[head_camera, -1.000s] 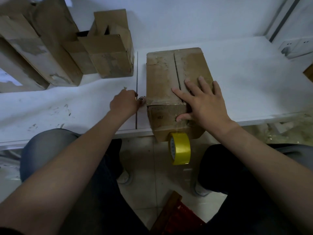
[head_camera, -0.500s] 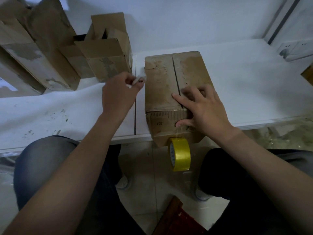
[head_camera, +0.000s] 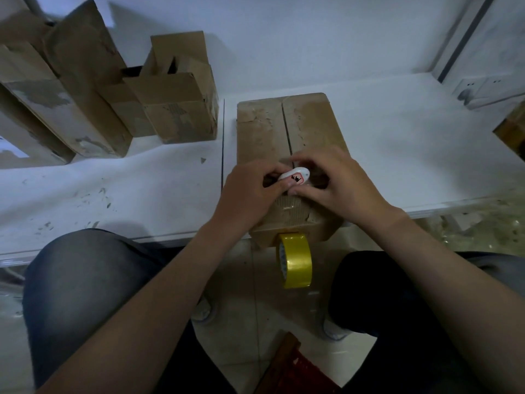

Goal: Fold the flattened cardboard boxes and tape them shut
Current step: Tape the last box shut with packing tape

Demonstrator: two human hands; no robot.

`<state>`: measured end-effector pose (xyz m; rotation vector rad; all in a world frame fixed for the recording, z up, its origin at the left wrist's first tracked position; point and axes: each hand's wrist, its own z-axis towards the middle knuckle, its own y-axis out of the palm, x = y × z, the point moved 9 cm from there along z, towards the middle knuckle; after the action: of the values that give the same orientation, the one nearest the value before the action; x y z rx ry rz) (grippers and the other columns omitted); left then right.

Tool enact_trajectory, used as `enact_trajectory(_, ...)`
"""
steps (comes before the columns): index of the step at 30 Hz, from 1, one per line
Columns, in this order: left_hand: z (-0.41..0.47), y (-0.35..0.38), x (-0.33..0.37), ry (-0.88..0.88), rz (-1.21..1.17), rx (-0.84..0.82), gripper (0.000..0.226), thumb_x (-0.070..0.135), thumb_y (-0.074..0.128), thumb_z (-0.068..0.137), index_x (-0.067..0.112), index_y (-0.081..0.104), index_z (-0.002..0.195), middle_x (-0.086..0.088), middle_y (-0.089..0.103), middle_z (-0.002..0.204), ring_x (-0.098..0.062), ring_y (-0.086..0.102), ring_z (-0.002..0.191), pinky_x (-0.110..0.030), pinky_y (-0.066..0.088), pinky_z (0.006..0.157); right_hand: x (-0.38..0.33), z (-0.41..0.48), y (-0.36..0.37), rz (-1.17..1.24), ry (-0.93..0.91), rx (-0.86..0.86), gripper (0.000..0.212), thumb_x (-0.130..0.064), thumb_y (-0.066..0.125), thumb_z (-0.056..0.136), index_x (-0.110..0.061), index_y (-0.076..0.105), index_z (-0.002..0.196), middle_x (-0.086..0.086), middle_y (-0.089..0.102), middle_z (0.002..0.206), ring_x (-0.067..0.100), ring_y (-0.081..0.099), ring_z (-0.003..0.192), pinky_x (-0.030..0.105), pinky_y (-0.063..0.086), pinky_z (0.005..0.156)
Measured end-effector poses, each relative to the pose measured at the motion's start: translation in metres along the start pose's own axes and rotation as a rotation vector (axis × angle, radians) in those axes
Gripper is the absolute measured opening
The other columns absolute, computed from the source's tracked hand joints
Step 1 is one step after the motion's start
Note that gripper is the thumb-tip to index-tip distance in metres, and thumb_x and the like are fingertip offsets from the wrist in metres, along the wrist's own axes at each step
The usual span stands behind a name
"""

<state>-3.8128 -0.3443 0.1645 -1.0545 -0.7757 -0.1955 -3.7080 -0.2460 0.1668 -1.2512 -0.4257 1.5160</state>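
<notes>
— While poised over the cardboard box (head_camera: 306, 123), held by which hand?

— By both. Left hand (head_camera: 250, 191) curled round one end of a small white tool (head_camera: 294, 176), probably a cutter; right hand (head_camera: 341, 189) with thumb and fingertips closed on the other end. Kept just above the box's near end.

— And lying where?

— Flat at the near edge of the surface (head_camera: 397, 155), near end overhanging, centre seam running toward the far edge. Hanging below that overhang, a yellow tape roll (head_camera: 295, 263), seemingly by its own strip. Standing toward the far left corner, more folded boxes (head_camera: 176, 109).

— Likely to handle how?

— Probably light, stiff across the panels, softer at the worn flaps. Liable to slide on the smooth surface or tip off the edge. Best pressed flat on top beside the seam, or gripped by the two long sides, not by the flap edges.

— Changed from half a second back?

— Yes. Left hand then out beside the box's left side with the tool; now brought in over the near end. Right hand then spread on the lid; now lifted onto the tool. Box and roll placed as before.
</notes>
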Motion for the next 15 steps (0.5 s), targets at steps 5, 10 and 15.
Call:
enact_trajectory(5,0.000,0.001,-0.003,-0.011,-0.032,-0.015,0.022,0.033,0.070,0.091,0.029,0.073,0.112,0.019,0.066,0.098,0.011,0.056,0.085,-0.012,0.044,0.081,0.007,0.002,0.002,0.116,0.048,-0.021,0.030,-0.035,0.078,0.084,-0.033,0.071,0.113,-0.013,0.068,0.105,0.007,0.052,0.099,0.023,0.040,0.079)
enact_trajectory(10,-0.002,-0.001,-0.005,-0.027,-0.086,0.008,0.022,0.033,0.076,0.086,0.043,0.068,0.104,0.030,0.063,0.090,0.014,0.059,0.092,-0.009,0.046,0.081,0.013,0.002,-0.006,0.228,0.100,0.004,0.020,-0.027,0.082,0.082,-0.035,0.068,0.095,-0.026,0.060,0.084,0.003,0.057,0.084,0.018,0.042,0.072)
enact_trajectory(15,-0.002,-0.007,0.000,-0.012,-0.153,0.089,0.023,0.029,0.079,0.083,0.040,0.068,0.101,0.020,0.067,0.095,0.003,0.064,0.092,-0.014,0.052,0.083,0.015,-0.001,-0.013,0.400,0.172,0.019,0.013,-0.029,0.079,0.086,-0.030,0.076,0.099,-0.015,0.068,0.076,0.012,0.066,0.078,0.032,0.053,0.073)
